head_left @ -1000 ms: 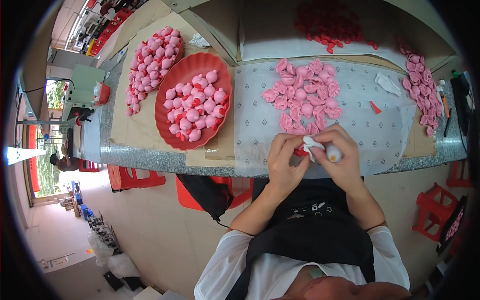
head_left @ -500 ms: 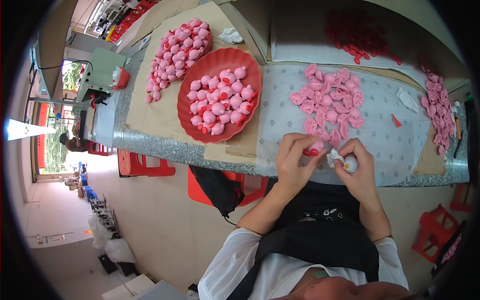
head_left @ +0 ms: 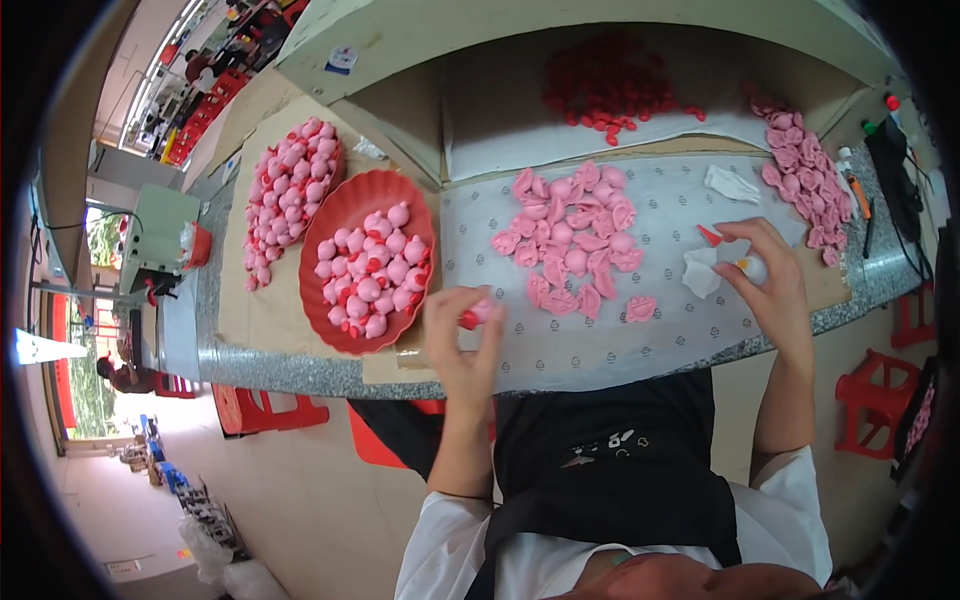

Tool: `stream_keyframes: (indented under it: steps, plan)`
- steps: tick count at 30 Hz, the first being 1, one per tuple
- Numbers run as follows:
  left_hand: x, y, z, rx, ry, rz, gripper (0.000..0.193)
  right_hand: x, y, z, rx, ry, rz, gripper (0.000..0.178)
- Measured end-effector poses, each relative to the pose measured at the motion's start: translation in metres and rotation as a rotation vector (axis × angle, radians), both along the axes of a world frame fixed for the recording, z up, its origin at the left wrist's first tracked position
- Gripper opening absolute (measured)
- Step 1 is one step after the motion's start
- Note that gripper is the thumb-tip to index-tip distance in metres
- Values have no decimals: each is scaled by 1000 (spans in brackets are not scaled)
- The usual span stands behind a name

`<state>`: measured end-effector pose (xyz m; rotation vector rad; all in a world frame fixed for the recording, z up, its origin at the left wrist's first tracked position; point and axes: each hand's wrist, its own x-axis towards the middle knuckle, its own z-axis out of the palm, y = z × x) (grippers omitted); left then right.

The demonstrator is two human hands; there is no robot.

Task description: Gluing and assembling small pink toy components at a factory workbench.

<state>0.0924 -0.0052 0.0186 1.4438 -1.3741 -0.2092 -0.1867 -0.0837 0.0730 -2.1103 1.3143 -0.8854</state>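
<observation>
My left hand (head_left: 462, 345) pinches a round pink piece with red parts (head_left: 480, 313), just right of a scalloped red bowl (head_left: 308, 285). Similar pink-and-red pieces (head_left: 370, 275) fill the bowl's middle. In the curled fingers of my right hand (head_left: 778, 290) is a small white bottle (head_left: 752, 268) with a yellow mark, mostly hidden by the hand. A crumpled white tissue (head_left: 701, 273) is at those fingers too. The right index fingertip is at a small red cone (head_left: 710, 236); I cannot tell whether they touch. Several pink folded pieces (head_left: 575, 235) lie on the printed white paper (head_left: 470, 215) between my hands.
Behind the bowl is a heaped pile of pink-and-red pieces (head_left: 295, 180). Small red pieces (head_left: 612, 95) lie under a pale green shelf (head_left: 390, 60). More pink pieces (head_left: 800, 165), a pen (head_left: 868, 225) and another white tissue (head_left: 732, 184) are at the right. Red stools (head_left: 875, 395) stand below the table.
My hands have parted: the left went left toward the bowl with the pink piece, the right went right with the bottle to the red cone. The view has shifted rightward.
</observation>
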Motion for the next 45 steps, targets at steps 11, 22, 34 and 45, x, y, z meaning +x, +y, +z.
stream_keyframes:
  steps: [11,22,34,45]
  plan:
    - [61,-1,30,-64,-543,398,36,63,-157,-60,-269,320,-62,28]
    - [-96,-19,-5,293,-535,-255,25,36,-80,-34,232,-386,173,21]
    - [-103,-17,-12,343,717,-444,16,22,41,-71,441,-765,117,26]
    - [-99,0,-15,349,682,-424,23,44,54,-67,402,-814,108,23]
